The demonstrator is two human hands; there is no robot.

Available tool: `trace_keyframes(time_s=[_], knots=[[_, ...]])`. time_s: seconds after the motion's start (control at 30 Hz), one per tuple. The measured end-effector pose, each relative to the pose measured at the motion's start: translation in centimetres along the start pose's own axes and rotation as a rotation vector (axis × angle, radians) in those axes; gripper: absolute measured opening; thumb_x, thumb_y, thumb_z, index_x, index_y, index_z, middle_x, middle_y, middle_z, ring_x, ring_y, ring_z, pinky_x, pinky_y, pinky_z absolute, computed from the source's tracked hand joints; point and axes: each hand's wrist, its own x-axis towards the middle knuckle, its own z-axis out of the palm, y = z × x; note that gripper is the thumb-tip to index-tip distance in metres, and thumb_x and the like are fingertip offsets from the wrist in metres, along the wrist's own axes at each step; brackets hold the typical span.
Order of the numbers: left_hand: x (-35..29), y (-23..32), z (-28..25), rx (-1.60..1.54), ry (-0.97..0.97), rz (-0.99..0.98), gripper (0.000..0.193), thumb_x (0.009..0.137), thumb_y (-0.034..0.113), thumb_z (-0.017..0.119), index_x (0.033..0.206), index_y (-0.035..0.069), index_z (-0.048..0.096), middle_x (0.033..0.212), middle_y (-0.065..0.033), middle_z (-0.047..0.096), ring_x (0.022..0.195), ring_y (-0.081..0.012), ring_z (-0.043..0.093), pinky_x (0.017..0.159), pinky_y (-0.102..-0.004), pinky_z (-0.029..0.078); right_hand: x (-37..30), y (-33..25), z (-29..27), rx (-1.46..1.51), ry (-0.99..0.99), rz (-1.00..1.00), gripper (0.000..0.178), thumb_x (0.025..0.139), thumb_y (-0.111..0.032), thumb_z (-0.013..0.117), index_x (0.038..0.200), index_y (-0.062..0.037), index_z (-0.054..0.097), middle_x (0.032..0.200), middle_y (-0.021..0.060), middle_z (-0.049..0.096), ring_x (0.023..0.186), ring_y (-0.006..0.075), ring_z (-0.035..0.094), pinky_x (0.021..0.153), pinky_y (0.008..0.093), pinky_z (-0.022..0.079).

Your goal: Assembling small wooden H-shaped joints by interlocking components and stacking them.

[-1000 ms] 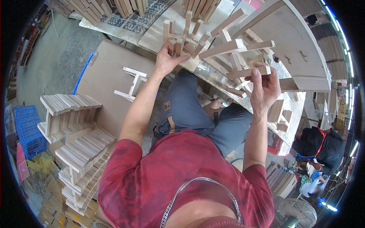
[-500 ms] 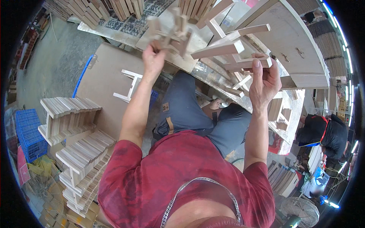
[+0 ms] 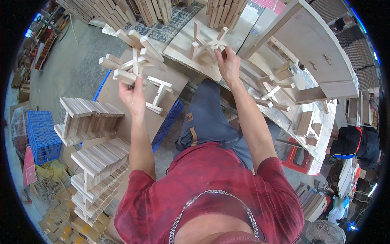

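Note:
Off to the left, my left hand (image 3: pixel 132 95) is closed around a bar of a pale wooden frame (image 3: pixel 136 61) with several square legs sticking out. It is held in the air above a brown board. My right hand (image 3: pixel 229 65) is over the workbench, its thumb and fingers pinching the near end of a second wooden frame (image 3: pixel 209 44). That one has crossed bars and upright legs and stands on a flat panel (image 3: pixel 183 51). Below my left hand's frame, a flat H-shaped wooden frame (image 3: pixel 159 94) lies on the brown board (image 3: pixel 140 122).
Stacks of wooden frames (image 3: pixel 89 118) stand at the left, beside a blue crate (image 3: pixel 40 136). Bundles of wooden sticks (image 3: pixel 152 12) line the bench's far side. A pale upright panel (image 3: pixel 321 53) rises at the right, near more crossed wooden pieces (image 3: pixel 270 93). Another person (image 3: pixel 353 142) is farther right.
My left hand has swung left from the bench to above the brown board. My right hand has moved left from beside the upright panel to the frame on the flat panel. The view has shifted slightly.

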Motion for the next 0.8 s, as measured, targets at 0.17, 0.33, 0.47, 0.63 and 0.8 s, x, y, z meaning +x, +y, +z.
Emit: trace_keyframes(time_s=[0.17,0.33,0.47,0.63,0.8], knots=[[-1.8,4.0,-0.1,-0.129,-0.109,-0.07,0.039,0.091,-0.002,0.074,0.127,-0.003,0.061,0.115,-0.0071,0.068,0.102,-0.0143,0.064,0.092,-0.0306,0.051,-1.1,-6.9,-4.8,-0.133,0.121,-0.183,0.047,0.087,-0.03,0.081,0.121,-0.0017,0.065,0.083,0.0143,0.068,0.067,0.028,0.066,0.067,0.04,0.054],[-3.2,6.1,1.4,-0.165,-0.353,0.028,0.045,0.088,-0.002,0.077,0.129,-0.004,0.059,0.122,-0.009,0.065,0.112,-0.0159,0.061,0.1,-0.0333,0.049,-0.4,-16.3,-9.0,0.232,-0.51,-0.176,0.062,0.081,-0.038,0.087,0.126,-0.0007,0.065,0.08,0.0068,0.065,0.07,0.0138,0.061,0.064,0.0281,0.05],[-3.7,6.8,2.1,-0.238,-0.457,-0.041,0.048,0.087,0.001,0.079,0.13,-0.002,0.058,0.12,-0.0076,0.066,0.111,-0.0156,0.061,0.1,-0.0339,0.048,-0.8,-16.3,-11.0,0.363,-0.602,-0.136,0.056,0.084,-0.037,0.085,0.124,-0.0016,0.067,0.081,0.0044,0.065,0.073,0.0102,0.06,0.066,0.0271,0.049],[-4.4,6.5,1.9,-0.167,-0.605,-0.176,0.047,0.087,-0.004,0.077,0.13,-0.001,0.058,0.127,-0.0137,0.064,0.12,-0.0203,0.06,0.107,-0.038,0.045,-0.5,-16.1,-12.4,0.625,-0.681,-0.001,0.038,0.099,-0.032,0.071,0.124,-0.0043,0.069,0.086,0.0018,0.068,0.076,0.0083,0.059,0.067,0.0256,0.049],[-4.3,5.9,2.2,-0.443,-0.694,-0.05,0.043,0.098,0.031,0.074,0.126,0.0,0.062,0.111,-0.0022,0.067,0.103,-0.0106,0.06,0.091,-0.0274,0.048,-0.4,-15.9,-12.8,0.406,-0.572,-0.122,0.031,0.101,-0.029,0.068,0.115,-0.0009,0.071,0.079,0.0034,0.069,0.072,0.007,0.06,0.064,0.0263,0.048]])
